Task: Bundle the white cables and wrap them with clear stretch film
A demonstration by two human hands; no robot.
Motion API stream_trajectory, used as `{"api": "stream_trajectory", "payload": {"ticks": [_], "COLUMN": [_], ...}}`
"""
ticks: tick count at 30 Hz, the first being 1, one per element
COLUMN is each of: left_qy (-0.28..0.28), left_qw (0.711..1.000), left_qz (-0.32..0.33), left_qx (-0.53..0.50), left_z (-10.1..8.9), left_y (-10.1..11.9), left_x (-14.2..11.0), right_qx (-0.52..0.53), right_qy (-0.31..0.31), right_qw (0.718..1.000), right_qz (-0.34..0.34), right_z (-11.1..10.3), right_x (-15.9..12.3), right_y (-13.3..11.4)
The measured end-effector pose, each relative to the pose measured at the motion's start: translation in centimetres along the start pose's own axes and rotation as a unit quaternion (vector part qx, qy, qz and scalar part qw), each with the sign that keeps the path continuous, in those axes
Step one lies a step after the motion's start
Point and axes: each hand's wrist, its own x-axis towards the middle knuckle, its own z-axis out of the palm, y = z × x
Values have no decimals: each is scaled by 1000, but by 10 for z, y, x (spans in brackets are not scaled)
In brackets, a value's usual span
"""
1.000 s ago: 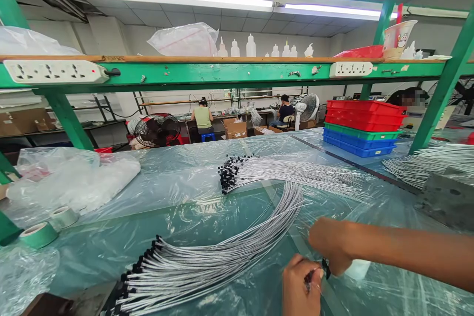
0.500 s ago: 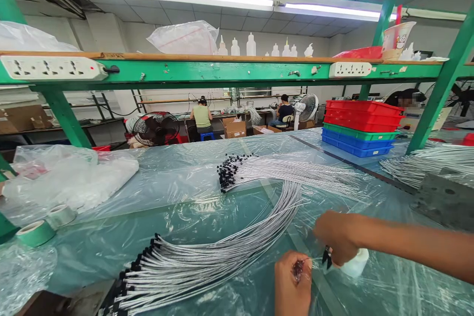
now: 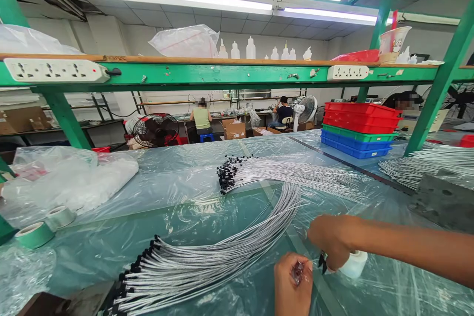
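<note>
My left hand [image 3: 292, 284] is low in the view, fingers closed around a crumpled wad of clear plastic film [image 3: 297, 272]. Just right of it, my right hand [image 3: 331, 242] is curled round a small pair of snips [image 3: 322, 262], whose dark pointed blades stick out downward. The handles are hidden in the palm. A whitish roll of tape [image 3: 354, 265] stands on the table right beside my right hand. To the left lies a fanned bundle of white cables [image 3: 207, 261] with black connectors along its near end.
A second cable bundle [image 3: 292, 173] lies farther back. Stacked red, green and blue trays [image 3: 359, 131] stand back right, near a metal block [image 3: 440, 202]. On the left are plastic bags [image 3: 81, 177] and a green tape roll [image 3: 35, 235]. A green shelf [image 3: 222, 75] spans above.
My right hand with the snips has shifted slightly left and down, toward my left hand. The left hand stays almost where it was, still closed on the film.
</note>
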Motion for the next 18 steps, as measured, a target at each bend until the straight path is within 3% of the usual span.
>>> {"api": "stream_trajectory", "payload": {"ticks": [9,18], "left_qy": [1,47], "left_qw": [1000,998], "left_qz": [9,31], "left_qx": [-1,-2], "left_z": [1,1], "left_y": [4,5], "left_x": [-1,-1], "right_qx": [-82,-72], "right_qy": [-64,-58], "right_qw": [995,996], "right_qz": [4,-13], "right_z": [0,0], "right_x": [7,4], "right_y": [-15,-7]}}
